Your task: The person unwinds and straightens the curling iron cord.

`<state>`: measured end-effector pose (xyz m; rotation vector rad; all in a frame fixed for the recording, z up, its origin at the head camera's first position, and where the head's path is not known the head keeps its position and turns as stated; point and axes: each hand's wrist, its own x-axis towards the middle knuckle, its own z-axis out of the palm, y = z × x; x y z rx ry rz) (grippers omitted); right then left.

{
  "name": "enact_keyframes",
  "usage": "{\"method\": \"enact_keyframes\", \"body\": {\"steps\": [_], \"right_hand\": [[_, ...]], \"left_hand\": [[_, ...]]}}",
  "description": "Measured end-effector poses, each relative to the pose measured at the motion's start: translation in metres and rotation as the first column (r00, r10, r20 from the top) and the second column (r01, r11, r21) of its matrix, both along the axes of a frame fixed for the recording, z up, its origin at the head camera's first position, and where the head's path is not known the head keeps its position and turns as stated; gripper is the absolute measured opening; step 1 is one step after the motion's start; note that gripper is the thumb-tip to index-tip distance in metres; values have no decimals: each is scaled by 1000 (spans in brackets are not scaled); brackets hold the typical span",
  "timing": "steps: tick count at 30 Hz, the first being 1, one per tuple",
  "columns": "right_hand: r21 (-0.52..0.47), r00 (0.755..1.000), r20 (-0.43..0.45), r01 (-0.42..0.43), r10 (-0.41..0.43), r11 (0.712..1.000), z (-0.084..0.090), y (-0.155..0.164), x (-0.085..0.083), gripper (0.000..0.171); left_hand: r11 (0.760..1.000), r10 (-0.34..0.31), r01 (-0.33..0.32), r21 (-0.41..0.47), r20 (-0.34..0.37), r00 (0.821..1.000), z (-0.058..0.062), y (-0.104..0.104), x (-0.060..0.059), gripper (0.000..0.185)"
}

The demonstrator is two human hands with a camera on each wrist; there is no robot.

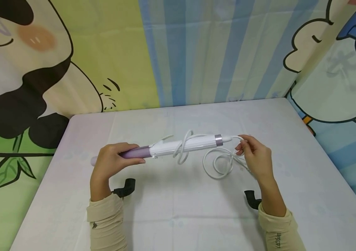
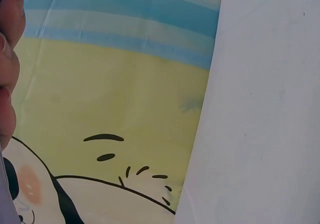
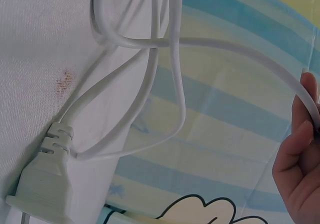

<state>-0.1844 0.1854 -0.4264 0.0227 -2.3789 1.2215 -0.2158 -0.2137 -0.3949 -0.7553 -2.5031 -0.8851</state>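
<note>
A white and purple curling iron (image 1: 165, 148) is held level above the table, barrel to the left. My left hand (image 1: 109, 158) grips it round the purple barrel, whose tip shows past the hand. At the other end, my right hand (image 1: 257, 157) pinches the white cord (image 3: 225, 46) close to where it leaves the handle. Part of the cord winds loosely about the white handle, and more loops hang beside my right hand. The right wrist view shows the cord's plug (image 3: 45, 184) near the white cloth. Only some left fingers (image 2: 9, 64) appear at the left wrist view's edge.
The table (image 1: 178, 202) has a white cover. Behind it hangs a cartoon-printed curtain (image 1: 196, 52), which continues along the right side. Black wrist mounts (image 1: 126, 188) stick out by both beige sleeves (image 1: 107, 223).
</note>
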Motion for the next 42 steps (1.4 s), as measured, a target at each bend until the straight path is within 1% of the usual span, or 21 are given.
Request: {"method": "enact_keyframes", "body": {"steps": [2, 5, 8, 11, 13, 16, 20, 23, 25, 27, 29, 32, 35, 38, 42], "right_hand": [[42, 1000, 10, -12, 11, 999, 8, -4, 3, 19], [106, 999, 46, -30, 25, 994, 13, -6, 5, 17], [166, 995, 95, -53, 37, 985, 14, -4, 6, 17], [203, 988, 139, -94, 66, 975, 16, -2, 8, 17], [230, 984, 153, -124, 90, 965, 18, -1, 9, 17], [239, 976, 170, -175, 136, 955, 22, 2, 12, 16], [203, 960, 182, -246, 211, 948, 27, 4, 16, 16], [134, 949, 152, -296, 275, 946, 30, 4, 18, 15], [79, 944, 109, -320, 311, 944, 32, 5, 19, 14], [-4, 940, 57, -337, 337, 941, 33, 5, 20, 14], [-86, 939, 9, -341, 343, 936, 33, 6, 19, 14], [-201, 943, -44, -331, 329, 922, 33, 6, 18, 16], [-276, 952, -70, -305, 297, 911, 32, 7, 17, 18], [-329, 964, -70, -264, 255, 907, 31, 7, 16, 19], [-366, 981, -34, -188, 189, 911, 30, 8, 15, 21]], "left_hand": [[1000, 5, -5, 18, -11, 1000, 1, 0, 0, 40], [999, 40, -39, 35, -21, 999, 2, 0, 0, 40], [993, 111, -110, 32, -30, 993, 3, 0, 1, 40], [981, 192, -192, 12, -35, 981, 3, 0, 1, 41], [971, 240, -241, -4, -30, 970, 2, 0, 1, 43], [956, 291, -291, -33, -17, 957, 0, 0, -1, 44], [942, 326, -325, -78, 2, 945, -3, -1, -3, 44], [936, 337, -331, -122, 32, 941, -4, 0, -4, 42], [932, 341, -329, -154, 61, 938, -3, 1, -5, 42], [928, 342, -321, -187, 88, 936, -3, 2, -5, 42], [924, 342, -312, -221, 113, 933, -2, 2, -5, 44], [923, 328, -283, -262, 144, 934, -2, 2, -6, 46], [928, 296, -242, -283, 166, 941, -3, 3, -6, 47], [938, 257, -198, -284, 185, 948, -3, 4, -6, 46], [950, 210, -147, -276, 214, 954, -4, 5, -6, 43]]}}
